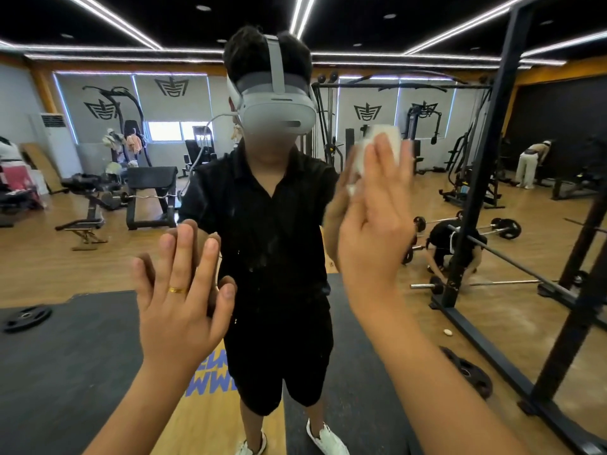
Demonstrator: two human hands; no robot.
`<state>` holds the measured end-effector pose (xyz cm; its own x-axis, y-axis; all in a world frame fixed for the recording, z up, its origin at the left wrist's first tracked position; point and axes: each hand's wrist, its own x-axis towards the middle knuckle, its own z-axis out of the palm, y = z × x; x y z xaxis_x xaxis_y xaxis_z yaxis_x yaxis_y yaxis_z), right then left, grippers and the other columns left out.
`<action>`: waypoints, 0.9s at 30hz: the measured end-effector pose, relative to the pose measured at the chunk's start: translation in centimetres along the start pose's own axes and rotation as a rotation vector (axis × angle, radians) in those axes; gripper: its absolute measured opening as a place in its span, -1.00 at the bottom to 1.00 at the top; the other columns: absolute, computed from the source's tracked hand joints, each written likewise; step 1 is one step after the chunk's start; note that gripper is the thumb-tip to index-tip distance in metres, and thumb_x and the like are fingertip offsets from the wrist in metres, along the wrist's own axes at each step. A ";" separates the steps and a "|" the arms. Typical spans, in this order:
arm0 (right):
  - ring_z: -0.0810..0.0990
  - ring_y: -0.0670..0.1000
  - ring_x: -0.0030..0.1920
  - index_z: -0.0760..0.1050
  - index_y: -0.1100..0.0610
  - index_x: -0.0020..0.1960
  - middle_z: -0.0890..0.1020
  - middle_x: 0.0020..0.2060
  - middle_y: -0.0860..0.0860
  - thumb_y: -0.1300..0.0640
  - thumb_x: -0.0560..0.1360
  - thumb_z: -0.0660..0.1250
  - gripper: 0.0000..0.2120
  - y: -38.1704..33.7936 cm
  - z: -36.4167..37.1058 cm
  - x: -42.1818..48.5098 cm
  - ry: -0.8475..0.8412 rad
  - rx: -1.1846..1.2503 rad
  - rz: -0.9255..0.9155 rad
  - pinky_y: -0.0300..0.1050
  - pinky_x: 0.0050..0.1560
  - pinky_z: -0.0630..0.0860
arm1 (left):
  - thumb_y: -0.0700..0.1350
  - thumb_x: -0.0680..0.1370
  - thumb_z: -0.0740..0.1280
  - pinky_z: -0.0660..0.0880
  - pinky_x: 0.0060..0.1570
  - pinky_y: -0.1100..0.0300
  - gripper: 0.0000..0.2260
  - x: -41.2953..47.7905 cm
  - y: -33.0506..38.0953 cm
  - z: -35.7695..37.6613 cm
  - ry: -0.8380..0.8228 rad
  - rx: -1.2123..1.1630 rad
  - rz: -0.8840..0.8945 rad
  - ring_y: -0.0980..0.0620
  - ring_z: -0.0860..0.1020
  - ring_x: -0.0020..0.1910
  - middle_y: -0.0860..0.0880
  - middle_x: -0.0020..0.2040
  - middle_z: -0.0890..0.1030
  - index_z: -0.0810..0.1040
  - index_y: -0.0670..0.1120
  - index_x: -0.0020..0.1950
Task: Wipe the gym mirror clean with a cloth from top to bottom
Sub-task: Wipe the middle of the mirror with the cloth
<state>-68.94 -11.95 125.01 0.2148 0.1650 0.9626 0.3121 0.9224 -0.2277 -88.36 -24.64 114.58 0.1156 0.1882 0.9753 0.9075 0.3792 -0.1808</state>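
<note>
The gym mirror fills the whole view and reflects me in black clothes with a headset. My right hand lies flat with straight fingers and presses a white cloth against the glass at about head height, right of centre. The cloth is blurred and shows above and left of my fingertips. My left hand, with a gold ring, rests flat on the glass lower down, left of centre, fingers spread. Small specks and smears show on the glass over the reflected shirt.
A black squat rack frame stands close on the right, with barbells and weight plates on the floor by it. The reflection shows benches, machines, dark floor mats and other people farther back in the gym.
</note>
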 end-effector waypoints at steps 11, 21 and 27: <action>0.31 0.28 0.56 0.42 0.26 0.50 0.38 0.53 0.10 0.51 0.55 0.33 -0.46 1.5 -0.9 1.9 -0.217 -0.086 -0.304 0.12 0.52 0.38 | 0.03 0.64 0.23 -0.07 0.59 -0.20 -0.42 -0.1 -0.2 0.1 0.013 0.021 0.004 -0.17 0.10 0.65 -0.18 0.66 0.14 0.24 -0.12 0.64; 0.35 0.30 0.53 0.48 0.35 0.43 0.51 0.44 0.20 0.41 0.69 0.09 -0.63 -3.5 0.7 -3.0 -0.351 0.047 -0.445 0.27 0.49 0.36 | 0.03 0.66 0.21 -0.08 0.60 -0.18 -0.42 0.0 -0.1 -0.2 0.009 0.002 0.000 -0.14 0.08 0.65 -0.14 0.67 0.10 0.20 -0.09 0.66; 0.38 0.32 0.51 0.45 0.29 0.48 0.39 0.48 0.12 0.35 0.68 0.23 -0.63 3.2 -2.1 1.6 -0.170 -0.079 -0.284 -0.11 0.58 0.24 | 0.04 0.68 0.17 -0.05 0.58 -0.21 -0.44 -0.1 -0.2 -0.1 0.006 -0.005 -0.007 -0.14 0.08 0.65 -0.14 0.67 0.10 0.18 -0.07 0.67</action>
<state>-65.68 -9.46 125.50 -0.0459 -0.0324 0.9984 0.4098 0.9109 0.0484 -88.48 -24.86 114.56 0.1120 0.1802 0.9772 0.9100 0.3764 -0.1738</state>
